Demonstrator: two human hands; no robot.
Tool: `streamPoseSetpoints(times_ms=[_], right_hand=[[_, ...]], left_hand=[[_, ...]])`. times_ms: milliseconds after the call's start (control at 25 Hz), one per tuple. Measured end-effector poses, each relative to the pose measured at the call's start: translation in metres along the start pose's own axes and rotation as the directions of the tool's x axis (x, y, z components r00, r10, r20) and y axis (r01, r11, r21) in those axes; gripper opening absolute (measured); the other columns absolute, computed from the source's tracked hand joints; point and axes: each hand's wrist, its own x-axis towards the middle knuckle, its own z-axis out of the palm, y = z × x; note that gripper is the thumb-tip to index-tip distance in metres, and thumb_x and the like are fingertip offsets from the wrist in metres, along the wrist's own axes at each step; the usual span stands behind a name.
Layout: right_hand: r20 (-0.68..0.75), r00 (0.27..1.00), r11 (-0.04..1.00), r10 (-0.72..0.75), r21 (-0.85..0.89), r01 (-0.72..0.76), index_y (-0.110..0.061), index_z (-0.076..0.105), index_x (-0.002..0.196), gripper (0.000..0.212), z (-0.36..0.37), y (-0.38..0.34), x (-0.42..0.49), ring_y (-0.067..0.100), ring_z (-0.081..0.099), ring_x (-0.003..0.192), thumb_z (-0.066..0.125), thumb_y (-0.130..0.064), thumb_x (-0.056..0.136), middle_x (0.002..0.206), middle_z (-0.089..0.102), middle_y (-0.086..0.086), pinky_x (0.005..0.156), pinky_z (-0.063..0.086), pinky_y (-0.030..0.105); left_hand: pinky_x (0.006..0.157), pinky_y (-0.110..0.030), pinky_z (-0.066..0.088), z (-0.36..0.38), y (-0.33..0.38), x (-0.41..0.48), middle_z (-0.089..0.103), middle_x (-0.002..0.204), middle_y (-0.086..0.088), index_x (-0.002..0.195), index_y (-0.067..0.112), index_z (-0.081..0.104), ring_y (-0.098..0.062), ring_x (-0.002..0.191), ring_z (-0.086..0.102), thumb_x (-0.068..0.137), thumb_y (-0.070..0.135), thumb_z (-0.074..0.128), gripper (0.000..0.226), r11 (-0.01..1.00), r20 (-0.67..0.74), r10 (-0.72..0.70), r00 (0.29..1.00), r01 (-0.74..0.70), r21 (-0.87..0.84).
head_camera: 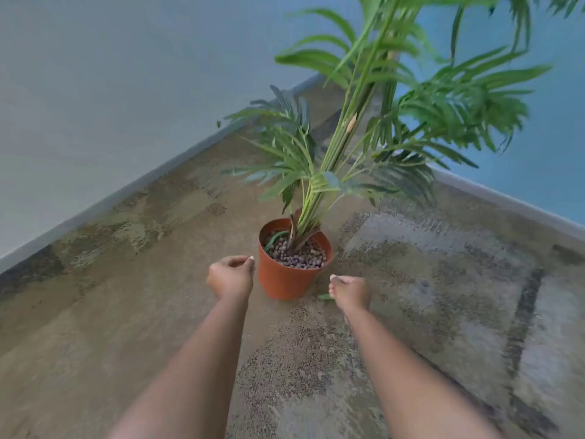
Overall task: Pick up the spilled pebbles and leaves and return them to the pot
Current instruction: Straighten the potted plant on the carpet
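Note:
An orange plastic pot (286, 280) stands upright on the carpet, filled with brown pebbles (299, 255) around the stems of a tall green palm plant (345, 144). A loose green leaf (274, 239) lies inside the pot on the pebbles. Another small green leaf (325, 296) lies on the carpet at the pot's right foot. My left hand (231, 277) hovers just left of the pot with fingers curled inward; whether it holds anything is hidden. My right hand (348, 293) is just right of the pot, fingers curled, beside the fallen leaf.
The mottled brown and grey carpet (411, 280) spreads all around. A pale wall with a baseboard (126, 191) runs along the left, a blue wall (538, 137) along the right; they meet in a corner behind the plant. Fronds overhang the pot.

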Motion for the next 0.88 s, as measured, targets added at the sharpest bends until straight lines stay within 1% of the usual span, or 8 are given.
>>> streamPoseSetpoints(times_ms=[120,200,280,360,480,640,800,880], right_hand=[[-0.032,0.998,0.984,0.045,0.174,-0.039,-0.004,0.075,0.093,0.023,0.026,0.004,0.030,0.023,0.074,0.068,0.066,-0.025,0.092,0.061,0.069,-0.001,0.068,0.063,0.038],[-0.054,0.997,0.961,0.056,0.275,-0.039,-0.009,0.072,0.079,0.027,0.036,-0.003,0.036,0.024,0.074,0.066,0.063,-0.030,0.094,0.055,0.064,-0.003,0.067,0.063,0.042],[-0.084,0.996,0.968,0.026,0.250,-0.005,-0.016,0.067,0.065,0.035,0.039,0.000,0.044,0.025,0.074,0.063,0.062,-0.035,0.093,0.052,0.062,-0.006,0.065,0.062,0.044],[-0.104,0.995,0.980,-0.004,0.200,0.025,-0.010,0.066,0.069,0.031,0.039,0.000,0.048,0.026,0.074,0.063,0.063,-0.030,0.092,0.056,0.067,-0.002,0.065,0.062,0.047],[-0.110,0.993,0.994,-0.047,0.095,0.058,-0.006,0.068,0.067,0.030,0.042,0.001,0.055,0.031,0.074,0.066,0.063,-0.023,0.090,0.069,0.075,0.010,0.064,0.061,0.053],[-0.119,0.987,0.994,-0.105,-0.006,0.105,-0.009,0.076,0.076,0.022,0.045,-0.002,0.047,0.025,0.073,0.060,0.065,-0.022,0.089,0.063,0.073,0.006,0.059,0.062,0.045],[-0.049,0.982,0.980,-0.185,-0.080,0.181,-0.001,0.075,0.071,0.028,0.050,0.001,0.038,0.028,0.072,0.061,0.064,-0.020,0.090,0.065,0.073,0.012,0.058,0.061,0.042],[-0.027,0.980,0.974,-0.199,-0.116,0.194,0.001,0.074,0.070,0.031,0.055,0.004,0.031,0.026,0.071,0.058,0.064,-0.020,0.090,0.063,0.073,0.011,0.050,0.057,0.029]], left_hand=[[0.073,-0.039,0.062,0.035,-0.013,0.020,0.075,0.078,-0.010,0.087,0.010,0.077,-0.025,0.072,0.073,0.067,0.037,0.088,0.036,0.999,0.034,-0.021,0.999,0.022,-0.027],[0.071,-0.041,0.062,0.051,-0.015,0.027,0.075,0.080,-0.012,0.090,0.011,0.077,-0.029,0.072,0.073,0.061,0.045,0.089,0.046,0.998,0.016,-0.033,0.999,0.034,-0.053],[0.070,-0.042,0.062,0.064,-0.020,0.036,0.075,0.081,-0.012,0.090,0.013,0.078,-0.030,0.071,0.073,0.062,0.043,0.089,0.042,0.998,-0.025,-0.046,0.999,0.044,-0.046],[0.071,-0.041,0.062,0.071,-0.025,0.042,0.076,0.079,-0.010,0.088,0.016,0.080,-0.028,0.069,0.072,0.066,0.038,0.086,0.032,0.999,-0.094,-0.040,0.995,0.038,-0.026],[0.071,-0.041,0.062,0.074,-0.030,0.046,0.076,0.077,-0.009,0.086,0.016,0.080,-0.026,0.067,0.072,0.071,0.034,0.082,0.024,1.000,-0.127,-0.014,0.992,0.010,-0.029],[0.072,-0.041,0.062,0.068,-0.047,0.052,0.077,0.079,-0.010,0.087,0.014,0.079,-0.027,0.069,0.072,0.074,0.028,0.080,0.019,0.997,-0.129,-0.015,0.992,0.005,-0.078],[0.073,-0.044,0.061,0.057,-0.070,0.057,0.075,0.077,-0.016,0.086,0.007,0.079,-0.032,0.069,0.073,0.077,0.023,0.079,0.019,0.987,-0.088,-0.094,0.992,0.081,-0.139],[0.075,-0.048,0.061,0.047,-0.080,0.057,0.073,0.073,-0.017,0.076,0.003,0.077,-0.034,0.070,0.073,0.077,0.019,0.079,0.017,0.971,-0.062,-0.145,0.987,0.130,-0.200]])
